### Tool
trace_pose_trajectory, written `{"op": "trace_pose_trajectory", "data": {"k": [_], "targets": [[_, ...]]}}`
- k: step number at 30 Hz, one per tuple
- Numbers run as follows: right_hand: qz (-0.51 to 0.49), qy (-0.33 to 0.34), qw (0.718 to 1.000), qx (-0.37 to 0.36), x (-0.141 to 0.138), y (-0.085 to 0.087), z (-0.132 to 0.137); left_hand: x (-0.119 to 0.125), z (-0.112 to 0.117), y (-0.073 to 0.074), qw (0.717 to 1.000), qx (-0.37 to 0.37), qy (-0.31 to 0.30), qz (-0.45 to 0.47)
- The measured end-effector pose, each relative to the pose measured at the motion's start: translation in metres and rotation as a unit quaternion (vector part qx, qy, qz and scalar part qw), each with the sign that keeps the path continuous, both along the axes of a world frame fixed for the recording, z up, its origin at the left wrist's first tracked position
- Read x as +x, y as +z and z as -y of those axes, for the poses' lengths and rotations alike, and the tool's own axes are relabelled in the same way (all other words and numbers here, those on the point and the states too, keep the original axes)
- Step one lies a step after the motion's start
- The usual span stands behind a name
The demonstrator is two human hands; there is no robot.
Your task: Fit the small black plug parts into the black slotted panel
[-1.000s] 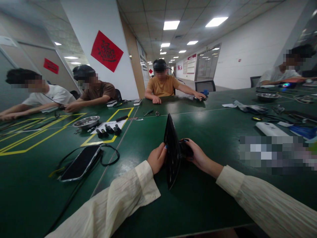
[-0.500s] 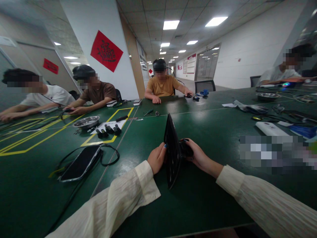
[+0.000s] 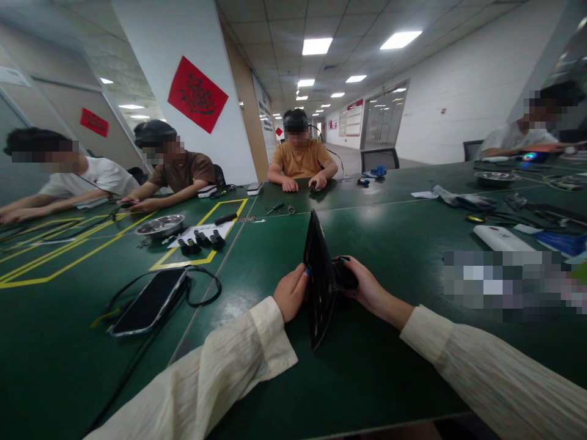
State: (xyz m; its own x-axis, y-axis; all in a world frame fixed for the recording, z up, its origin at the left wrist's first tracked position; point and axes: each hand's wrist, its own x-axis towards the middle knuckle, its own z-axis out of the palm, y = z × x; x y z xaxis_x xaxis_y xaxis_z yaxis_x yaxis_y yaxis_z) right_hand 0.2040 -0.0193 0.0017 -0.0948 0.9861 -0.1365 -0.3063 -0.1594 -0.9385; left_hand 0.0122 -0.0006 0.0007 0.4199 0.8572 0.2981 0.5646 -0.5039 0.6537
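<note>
Thin glossy black panel (image 3: 319,278), upright on edge between both hands.

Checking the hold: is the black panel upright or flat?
Upright, edge-on: the black panel stands between the left hand and right hand.

Glossy black plastic panel (image 3: 320,282) stands on the smooth green surface (image 3: 389,244); shiny metal bowl (image 3: 160,226); crinkled cream cloth sleeve (image 3: 215,379).

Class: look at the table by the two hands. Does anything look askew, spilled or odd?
The black panel stands tilted on its edge instead of lying flat, gripped by the left hand, while the right hand holds a small black part against it. Nothing looks spilled or broken.
</note>
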Motion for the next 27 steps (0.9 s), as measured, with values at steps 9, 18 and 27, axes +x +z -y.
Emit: {"op": "trace_pose_trajectory", "data": {"k": [9,18,27], "targets": [[0.001,-0.007,1.000,-0.003,-0.0004,-0.0014,-0.0007,0.0018,0.0023,0.0050,1.000,-0.007,0.002,0.013],[-0.001,-0.007,1.000,-0.005,-0.0008,-0.0006,-0.0002,0.0008,0.0014,0.0016,1.000,-0.014,0.003,-0.001],[-0.001,-0.010,1.000,-0.008,-0.0007,-0.0002,-0.0003,-0.0011,-0.0006,-0.0008,1.000,-0.002,-0.007,0.002]]}}
